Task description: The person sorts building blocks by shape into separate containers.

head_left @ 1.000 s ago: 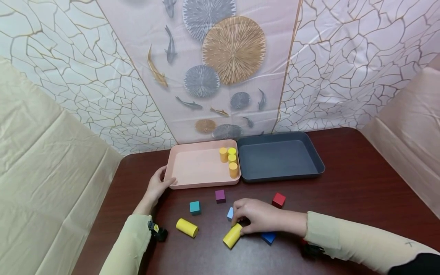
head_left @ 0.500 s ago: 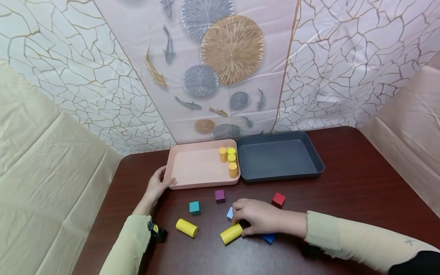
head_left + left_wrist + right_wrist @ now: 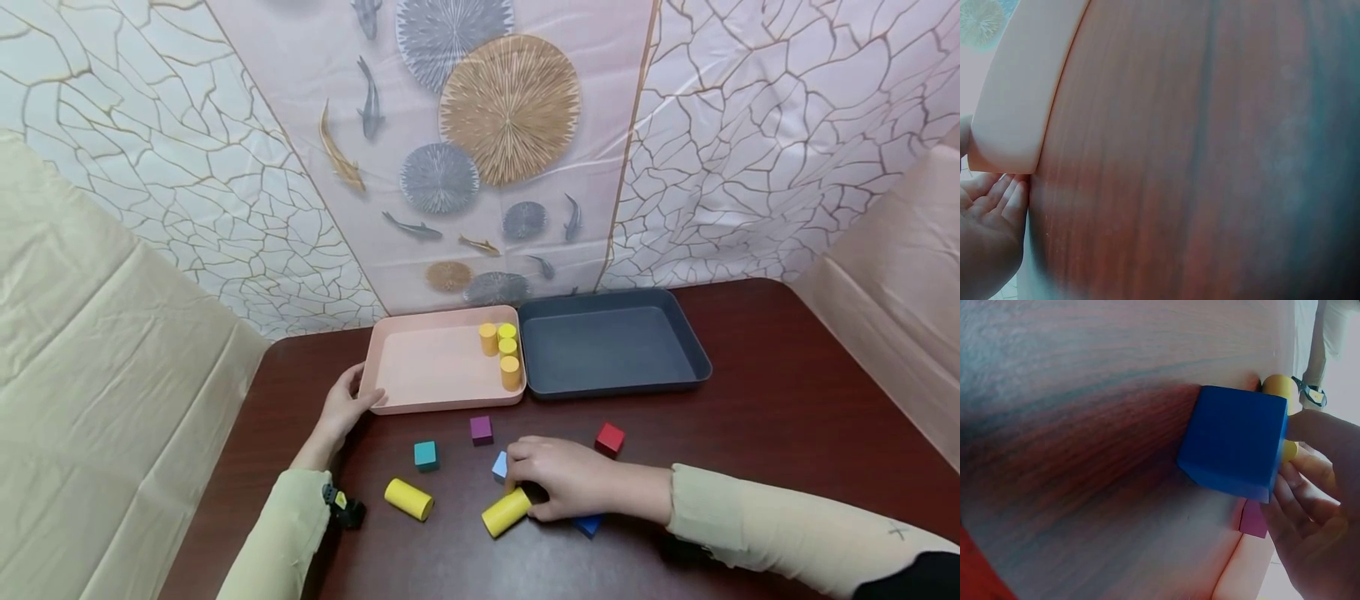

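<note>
Fingers (image 3: 516,465) pinching smooth cylinder (image 3: 504,513), woodgrain table (image 3: 1147,125)

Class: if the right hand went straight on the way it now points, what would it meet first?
Setting aside the yellow cylinder it grips, the right hand would probably meet the light blue block first, though depth is hard to judge there.

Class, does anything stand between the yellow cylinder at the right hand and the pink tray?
Yes: the light blue block, partly hidden by the right hand, then the purple cube just before the pink tray.
</note>
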Motion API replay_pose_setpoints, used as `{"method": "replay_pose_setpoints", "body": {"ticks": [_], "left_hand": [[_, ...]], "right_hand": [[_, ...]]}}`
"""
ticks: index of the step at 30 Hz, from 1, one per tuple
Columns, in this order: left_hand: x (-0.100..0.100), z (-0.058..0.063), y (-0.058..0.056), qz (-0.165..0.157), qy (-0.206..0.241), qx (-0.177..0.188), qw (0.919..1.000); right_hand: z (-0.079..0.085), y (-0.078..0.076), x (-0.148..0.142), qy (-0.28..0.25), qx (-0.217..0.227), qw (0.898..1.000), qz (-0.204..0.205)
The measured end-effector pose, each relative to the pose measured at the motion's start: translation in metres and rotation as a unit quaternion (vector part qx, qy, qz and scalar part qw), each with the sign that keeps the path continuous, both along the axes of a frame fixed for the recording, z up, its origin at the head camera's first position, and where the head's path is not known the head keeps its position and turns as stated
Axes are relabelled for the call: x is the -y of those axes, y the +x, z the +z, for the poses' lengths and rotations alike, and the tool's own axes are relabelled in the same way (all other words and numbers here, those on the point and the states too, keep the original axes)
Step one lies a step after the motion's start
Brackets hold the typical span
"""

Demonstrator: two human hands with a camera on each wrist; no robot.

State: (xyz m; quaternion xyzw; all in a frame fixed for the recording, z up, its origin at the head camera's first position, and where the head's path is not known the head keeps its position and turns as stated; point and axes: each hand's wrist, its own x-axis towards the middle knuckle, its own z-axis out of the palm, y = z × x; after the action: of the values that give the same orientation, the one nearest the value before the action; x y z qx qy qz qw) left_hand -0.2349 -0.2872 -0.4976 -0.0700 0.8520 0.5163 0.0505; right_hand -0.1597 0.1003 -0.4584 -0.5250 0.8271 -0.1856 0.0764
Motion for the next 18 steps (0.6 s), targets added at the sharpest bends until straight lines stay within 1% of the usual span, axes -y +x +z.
{"method": "replay_pose_setpoints", "body": {"ticks": [2, 7, 11, 15, 18], "left_hand": [[0.0000, 0.0008, -0.0001, 0.002, 0.000, 0.001, 1.0000], [0.0009, 0.0003, 0.0001, 0.003, -0.002, -0.004, 1.0000], [0.0011, -0.0006, -0.0005, 0.003, -0.004, -0.007, 1.0000], [0.0000, -0.0014, -0.0012, 0.005, -0.003, -0.006, 1.0000], [-0.0007, -0.0020, -0.0015, 0.006, -0.003, -0.006, 1.0000]], "right_hand": [[-0.0009, -0.0006, -0.0001, -0.008, -0.002, 1.000, 0.002], [-0.0022, -0.0025, 0.0009, -0.024, 0.020, 1.000, -0.006], [-0.0011, -0.0044, 0.0005, -0.050, 0.053, 0.997, -0.019], [-0.0004, -0.0063, -0.0005, -0.076, 0.090, 0.992, -0.035], [-0.0002, -0.0079, -0.0008, -0.090, 0.104, 0.990, -0.044]]}}
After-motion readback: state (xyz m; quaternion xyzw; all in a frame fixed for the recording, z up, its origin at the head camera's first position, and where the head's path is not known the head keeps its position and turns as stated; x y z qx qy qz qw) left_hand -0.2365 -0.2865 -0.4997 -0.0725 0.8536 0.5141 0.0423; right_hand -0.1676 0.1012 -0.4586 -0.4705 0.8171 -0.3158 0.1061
